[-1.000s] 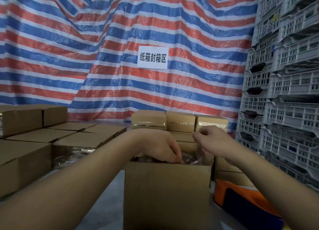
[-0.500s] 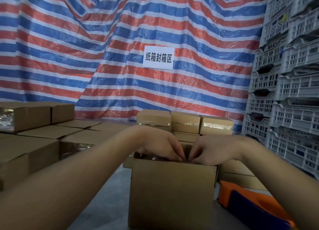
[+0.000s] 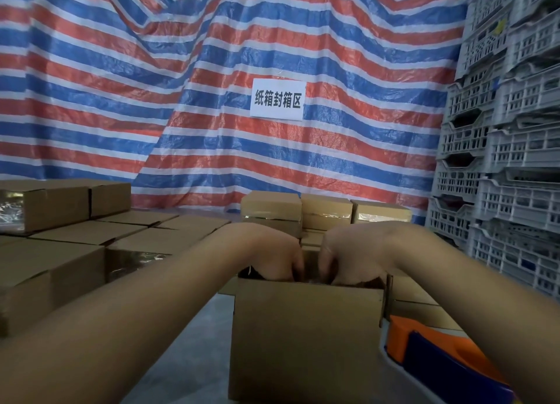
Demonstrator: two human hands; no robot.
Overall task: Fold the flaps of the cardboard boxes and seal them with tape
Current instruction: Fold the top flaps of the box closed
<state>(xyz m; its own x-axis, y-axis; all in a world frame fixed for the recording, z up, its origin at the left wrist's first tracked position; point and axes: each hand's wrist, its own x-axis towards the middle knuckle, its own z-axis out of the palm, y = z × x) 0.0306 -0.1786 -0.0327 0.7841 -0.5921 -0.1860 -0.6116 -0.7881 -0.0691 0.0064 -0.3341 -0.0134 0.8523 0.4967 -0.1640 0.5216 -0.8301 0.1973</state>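
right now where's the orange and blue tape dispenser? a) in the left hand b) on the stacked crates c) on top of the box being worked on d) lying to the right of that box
d: the tape dispenser lies low on the right beside the box, with neither hand touching it.

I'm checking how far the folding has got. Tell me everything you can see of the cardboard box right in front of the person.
The cardboard box is plain brown corrugated board, upright on the grey surface, its blank front wall facing the camera. Its top is not yet taped. The left hand and right hand reach over the near rim into the opening, fingers curled downward inside; what they hold is hidden. An orange and blue tape dispenser lies beside it.
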